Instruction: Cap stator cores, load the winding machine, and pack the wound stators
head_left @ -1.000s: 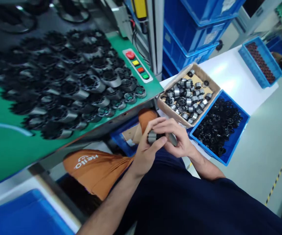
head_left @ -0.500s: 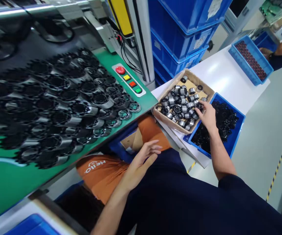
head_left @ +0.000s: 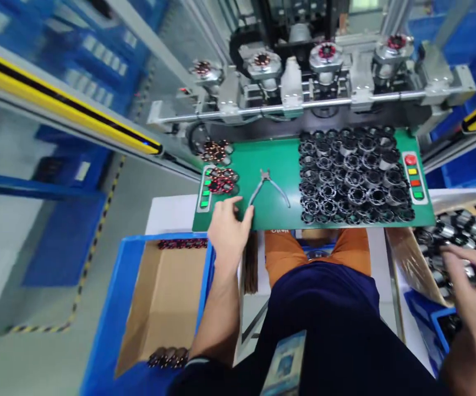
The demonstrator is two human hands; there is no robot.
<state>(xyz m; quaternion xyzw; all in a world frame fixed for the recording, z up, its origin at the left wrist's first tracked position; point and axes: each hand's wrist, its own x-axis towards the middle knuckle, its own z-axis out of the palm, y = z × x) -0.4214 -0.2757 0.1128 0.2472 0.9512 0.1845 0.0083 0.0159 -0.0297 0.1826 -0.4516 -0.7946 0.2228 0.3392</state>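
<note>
My left hand [head_left: 230,228] is at the front left edge of the green work surface [head_left: 277,157], fingers apart and nothing in its grasp. Its thumb is beside one handle of the grey-handled pliers [head_left: 266,176], which lie spread; whether they touch I cannot tell. Just beyond the fingers sit several copper-wound and red-wound motor cores [head_left: 221,180]. At the far right my blurred right hand [head_left: 475,297] is over a cardboard box [head_left: 406,258] of silver-and-black cores [head_left: 464,223]. Its fingertips are smeared among the cores, so any grip is unclear.
Stacked black-and-silver rings [head_left: 355,176] cover the right of the green surface, beside a button panel [head_left: 414,177]. Behind stands a machine with a metal rail [head_left: 258,111] and core-bearing fixtures [head_left: 326,58]. A blue bin [head_left: 114,291] with cardboard and wound cores stands at left.
My view has swung from the right-hand boxes to the front of the machine. My left hand has gone from above my lap to the green surface; my right hand is still at the cardboard box.
</note>
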